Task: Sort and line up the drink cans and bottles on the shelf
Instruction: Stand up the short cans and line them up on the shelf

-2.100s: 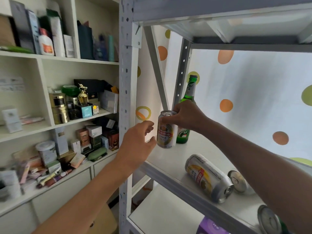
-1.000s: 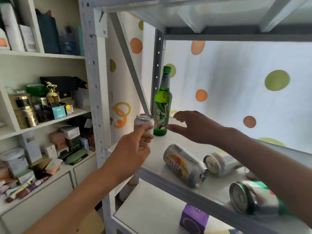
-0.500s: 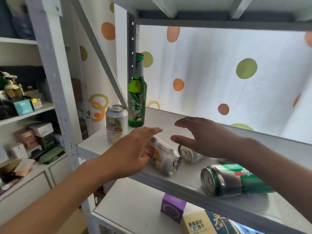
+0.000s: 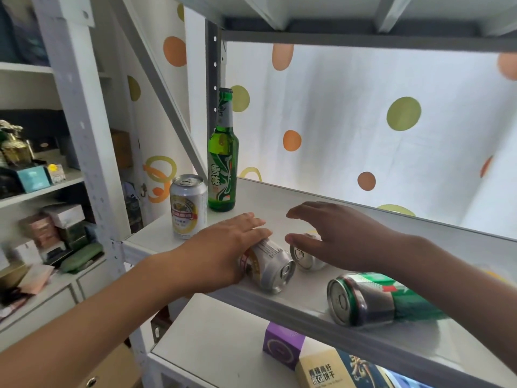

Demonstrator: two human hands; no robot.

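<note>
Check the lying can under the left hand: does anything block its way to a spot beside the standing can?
Nothing visible does. The left hand rests on the lying can, and the shelf between it and the standing can shows bare.

My left hand (image 4: 223, 247) and right hand (image 4: 333, 236) are both bare: no gloves, no rings that I can see, no watch or band at either wrist. My forearms are bare too, all the way to the picture's edge, so no sleeve shows on either side. My nails look short and plain, though the right hand sits in shadow and its details are hard to make out.
</note>
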